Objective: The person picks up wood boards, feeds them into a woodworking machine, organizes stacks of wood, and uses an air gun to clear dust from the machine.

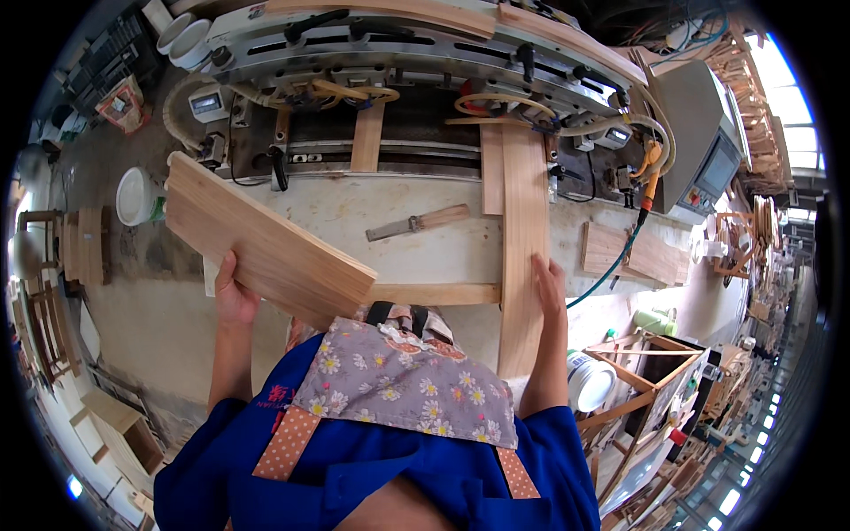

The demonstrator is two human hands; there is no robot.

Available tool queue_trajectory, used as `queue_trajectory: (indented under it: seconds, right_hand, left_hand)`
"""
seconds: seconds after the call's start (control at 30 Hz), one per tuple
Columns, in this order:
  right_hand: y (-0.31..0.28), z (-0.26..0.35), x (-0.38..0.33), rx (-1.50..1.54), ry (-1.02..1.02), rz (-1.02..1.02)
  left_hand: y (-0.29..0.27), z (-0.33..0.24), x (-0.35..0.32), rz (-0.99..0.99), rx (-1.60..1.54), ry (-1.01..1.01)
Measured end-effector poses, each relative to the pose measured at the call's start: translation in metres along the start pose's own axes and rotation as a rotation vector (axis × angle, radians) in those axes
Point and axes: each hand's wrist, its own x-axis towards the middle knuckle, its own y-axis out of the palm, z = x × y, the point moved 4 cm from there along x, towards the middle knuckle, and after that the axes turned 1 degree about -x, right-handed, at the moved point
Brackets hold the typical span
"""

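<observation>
My left hand [236, 294] grips the lower edge of a wide wooden board [266, 239], which I hold tilted over the left part of the bench. My right hand [550, 284] is closed on the right edge of a long wooden plank [525, 230]. The far end of that plank reaches under the machine's hoses. A shorter wooden strip [491, 173] lies along the plank's left side. Between my hands, a flat-bladed tool with a wooden handle [425, 221] rests on the pale bench top [328, 199]. A wooden rail [438, 294] runs along the bench's near edge.
A metal machine [416, 53] with clamps and hoses spans the far side. Its control box [708, 164] stands at right, near a teal hose [611, 265]. Cut boards [633, 252] lie at right. White buckets stand at left [137, 196] and lower right [591, 382].
</observation>
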Motion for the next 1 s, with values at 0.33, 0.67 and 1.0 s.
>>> queue_trajectory:
  seconds: [0.33, 0.67, 1.0]
  right_hand:
    - [-0.125, -0.079, -0.190, -0.041, 0.286, -0.142]
    - [-0.008, 0.126, -0.153, -0.484, -0.222, 0.283]
    - [0.258, 0.212, -0.143, -0.746, -1.102, 0.268]
  left_hand:
    - [-0.066, -0.051, 0.023, 0.101, -0.089, 0.164]
    - [-0.037, -0.095, 0.028, 0.551, -0.522, 0.121]
    - [-0.150, -0.102, -0.023, 0.319, -0.398, 0.369]
